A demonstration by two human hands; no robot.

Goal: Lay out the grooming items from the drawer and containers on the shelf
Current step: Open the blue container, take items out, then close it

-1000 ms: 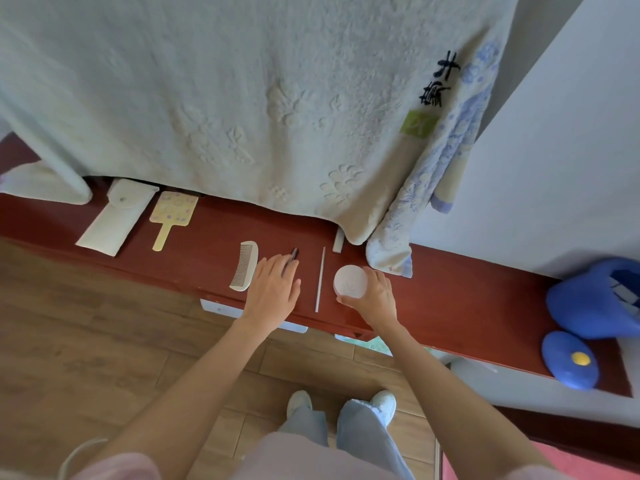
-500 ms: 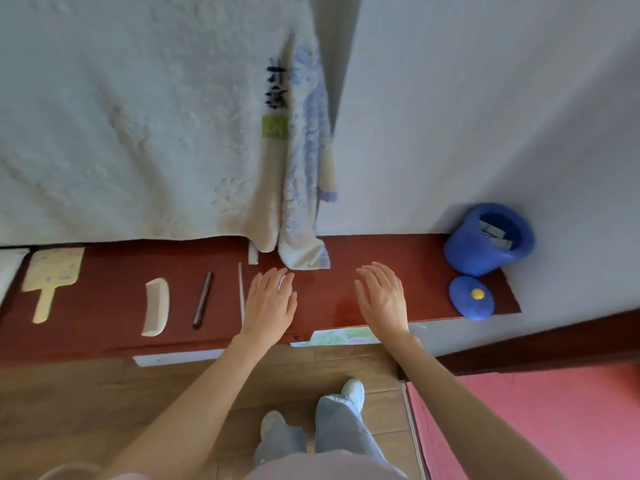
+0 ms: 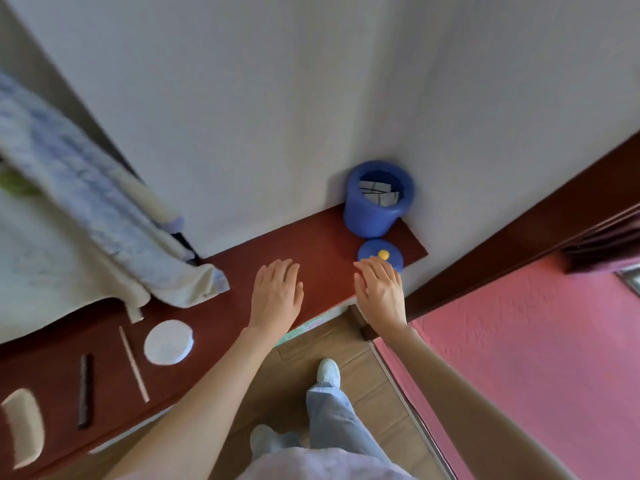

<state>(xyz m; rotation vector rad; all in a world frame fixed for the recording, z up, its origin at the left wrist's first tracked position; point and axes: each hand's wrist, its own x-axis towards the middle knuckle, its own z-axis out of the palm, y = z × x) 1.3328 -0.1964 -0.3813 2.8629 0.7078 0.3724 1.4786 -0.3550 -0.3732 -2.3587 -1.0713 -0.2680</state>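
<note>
My left hand point(image 3: 277, 292) and right hand point(image 3: 380, 292) flat, fingers straight, holding nothing, above red shelf point(image 3: 322, 237); right fingertips near blue lid point(image 3: 388, 252).

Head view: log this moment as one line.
left hand open over shelf | right hand open by lid | blue container uncovered

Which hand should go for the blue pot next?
Right. The right hand is open and empty, its fingertips already at the blue lid just before the blue pot. The left hand, also open, lies farther from it on the shelf.
</note>
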